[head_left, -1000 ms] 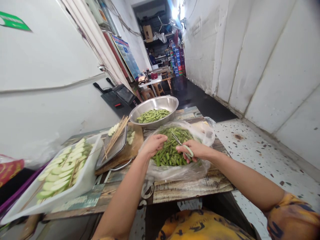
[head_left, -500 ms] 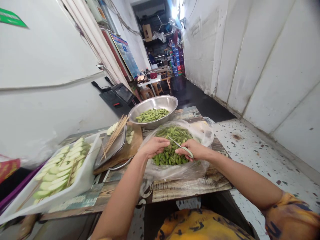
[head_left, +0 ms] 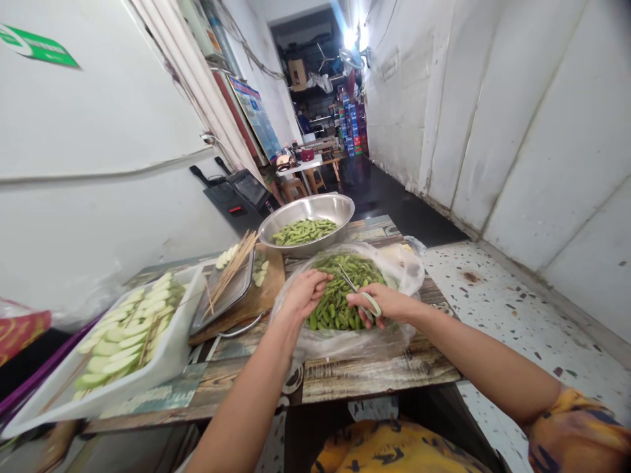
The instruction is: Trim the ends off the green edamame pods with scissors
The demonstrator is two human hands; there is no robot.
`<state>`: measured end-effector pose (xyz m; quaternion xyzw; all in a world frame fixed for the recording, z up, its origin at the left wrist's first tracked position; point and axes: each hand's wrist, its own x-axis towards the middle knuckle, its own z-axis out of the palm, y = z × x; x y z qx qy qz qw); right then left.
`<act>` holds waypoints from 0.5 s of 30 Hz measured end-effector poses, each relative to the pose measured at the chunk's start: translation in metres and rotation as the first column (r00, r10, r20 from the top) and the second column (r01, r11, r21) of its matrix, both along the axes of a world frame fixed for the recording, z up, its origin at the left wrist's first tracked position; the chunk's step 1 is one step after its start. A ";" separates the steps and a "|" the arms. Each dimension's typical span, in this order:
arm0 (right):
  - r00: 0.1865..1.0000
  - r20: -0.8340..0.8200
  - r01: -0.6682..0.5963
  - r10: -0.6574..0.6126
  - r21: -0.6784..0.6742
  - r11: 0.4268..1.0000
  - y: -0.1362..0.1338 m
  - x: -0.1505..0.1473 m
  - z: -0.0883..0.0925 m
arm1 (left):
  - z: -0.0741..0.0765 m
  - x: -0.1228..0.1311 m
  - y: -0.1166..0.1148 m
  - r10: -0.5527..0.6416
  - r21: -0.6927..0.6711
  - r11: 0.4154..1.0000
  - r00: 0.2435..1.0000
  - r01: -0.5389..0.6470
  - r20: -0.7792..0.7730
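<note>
A pair of scissors [head_left: 351,281] with pale green handles is in my right hand [head_left: 387,303], its fingers closed around the grips. The blades look slightly parted and point up and left over a heap of green soybean pods [head_left: 340,309]. The pods fill an open clear plastic bag [head_left: 355,341] on the table. Over the left side of the heap, my left hand [head_left: 306,294] has its fingers curled, thumb and forefinger close together. Whether a pod is between those fingertips I cannot make out. Behind the bag, a steel bowl [head_left: 340,209] holds more pods.
On the left stands a white plastic tray [head_left: 185,341] of skewered pale green slices. Between it and the bag, a metal tray [head_left: 221,303] with wooden skewers [head_left: 235,263] rests on a wooden board [head_left: 273,269]. A black machine [head_left: 236,194] stands by the left wall.
My left hand has drawn slightly away from the scissors' tips. The blades have turned to point more upward. The whole view has shifted a little.
</note>
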<state>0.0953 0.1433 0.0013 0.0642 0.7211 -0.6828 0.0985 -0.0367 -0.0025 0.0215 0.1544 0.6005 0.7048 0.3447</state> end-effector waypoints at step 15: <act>0.997 -0.058 0.051 -0.046 0.090 0.995 -0.002 -0.001 0.001 | 0.000 0.020 0.012 0.107 -0.024 0.994 0.994 -0.107 -0.001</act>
